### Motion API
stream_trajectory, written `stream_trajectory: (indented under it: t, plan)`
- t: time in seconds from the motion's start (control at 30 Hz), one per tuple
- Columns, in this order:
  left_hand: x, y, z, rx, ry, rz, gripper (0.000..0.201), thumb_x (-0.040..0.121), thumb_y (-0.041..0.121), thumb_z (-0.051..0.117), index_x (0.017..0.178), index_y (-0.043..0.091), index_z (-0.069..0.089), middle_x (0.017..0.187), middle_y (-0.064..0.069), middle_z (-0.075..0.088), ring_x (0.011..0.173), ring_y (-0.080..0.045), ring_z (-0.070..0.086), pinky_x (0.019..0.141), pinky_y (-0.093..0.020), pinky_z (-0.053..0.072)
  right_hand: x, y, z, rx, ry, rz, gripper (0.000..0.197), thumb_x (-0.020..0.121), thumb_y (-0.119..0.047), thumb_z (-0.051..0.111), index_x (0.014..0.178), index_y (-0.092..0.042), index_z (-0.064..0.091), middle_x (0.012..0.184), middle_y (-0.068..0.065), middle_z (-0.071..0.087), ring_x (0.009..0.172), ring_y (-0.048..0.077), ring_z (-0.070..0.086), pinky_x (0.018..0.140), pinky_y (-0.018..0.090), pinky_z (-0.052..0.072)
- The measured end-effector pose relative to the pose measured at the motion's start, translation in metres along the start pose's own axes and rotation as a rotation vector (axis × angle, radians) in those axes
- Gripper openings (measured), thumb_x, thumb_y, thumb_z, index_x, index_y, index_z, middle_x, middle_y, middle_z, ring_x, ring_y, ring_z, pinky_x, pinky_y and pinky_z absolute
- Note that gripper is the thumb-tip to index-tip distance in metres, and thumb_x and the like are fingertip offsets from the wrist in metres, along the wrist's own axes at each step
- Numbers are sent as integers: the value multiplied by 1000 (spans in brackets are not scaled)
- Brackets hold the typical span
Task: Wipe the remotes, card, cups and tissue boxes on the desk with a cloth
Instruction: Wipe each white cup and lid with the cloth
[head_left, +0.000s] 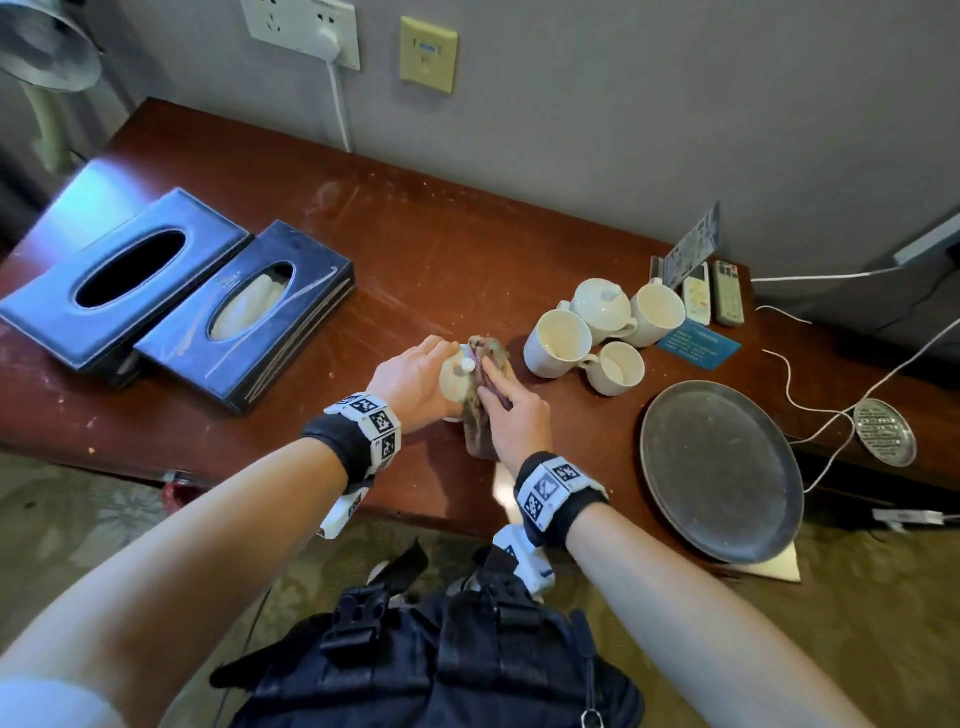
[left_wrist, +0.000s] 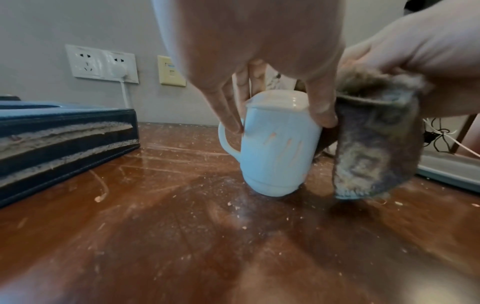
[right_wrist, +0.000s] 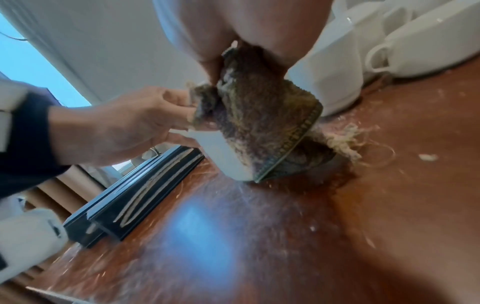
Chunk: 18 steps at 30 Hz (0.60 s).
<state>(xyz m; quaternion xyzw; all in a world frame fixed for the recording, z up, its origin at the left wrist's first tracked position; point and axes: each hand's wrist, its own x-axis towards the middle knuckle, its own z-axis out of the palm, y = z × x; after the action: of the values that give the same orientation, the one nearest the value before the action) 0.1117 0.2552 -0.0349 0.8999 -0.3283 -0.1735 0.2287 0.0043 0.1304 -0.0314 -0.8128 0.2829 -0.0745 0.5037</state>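
Observation:
A white lidded cup (head_left: 454, 375) (left_wrist: 279, 148) stands on the brown desk (head_left: 415, 249). My left hand (head_left: 410, 376) (left_wrist: 259, 98) grips it from above, fingers curled round lid and body. My right hand (head_left: 511, 410) holds a dirty brownish cloth (head_left: 480, 395) (left_wrist: 374, 142) (right_wrist: 262, 115) and presses it against the cup's right side. Three more white cups and a lidded one (head_left: 602, 306) cluster to the right. Two remotes (head_left: 711, 293), a standing card (head_left: 693, 244) and a blue card (head_left: 698, 344) lie behind them. Two dark tissue boxes (head_left: 171, 291) sit at the left.
A round metal tray (head_left: 722, 470) lies at the desk's front right, a small metal dish (head_left: 884, 431) beyond it. White cables (head_left: 810, 415) trail on the right. Wall sockets (head_left: 306, 31) with a plug are behind. The desk is dusty with crumbs.

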Motion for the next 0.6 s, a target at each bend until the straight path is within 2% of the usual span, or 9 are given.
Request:
stream_trajectory:
  t: [0.13,0.27,0.43,0.5,0.6]
  plan:
    - [1,-3,-3,-3,-30,33,76,72,53,80,133,21,49,133,5,50,108,-25,59,89,-38,48,12,-4,-3,32,8,45,36,93,-17,64,128,-25,65,132,0,62,126,12,54,109,27,39]
    - [3,-6,-7,30,-83,34,82,72,56,79,140,24,44,140,9,45,111,-25,58,90,-37,48,44,-19,-5,5,-20,77,35,95,-15,59,130,-19,63,137,-1,58,130,14,50,108,20,35]
    - [3,-9,-6,28,-26,35,77,71,62,77,133,27,48,136,12,50,111,-21,58,89,-37,48,12,-6,-4,10,-22,22,37,93,-13,63,128,-23,64,134,-1,60,127,10,52,110,20,36]
    - [2,-8,-5,72,-21,33,80,69,67,75,134,28,47,138,14,50,116,-17,52,90,-37,47,0,7,-12,-6,-41,14,38,92,-14,66,129,-24,64,134,0,60,126,9,53,109,19,36]
    - [7,-5,-9,187,-26,65,81,68,70,73,131,25,48,137,10,50,119,-15,45,87,-37,48,14,16,-28,-116,-43,50,39,92,-15,66,130,-22,63,135,-1,60,128,13,52,110,18,33]
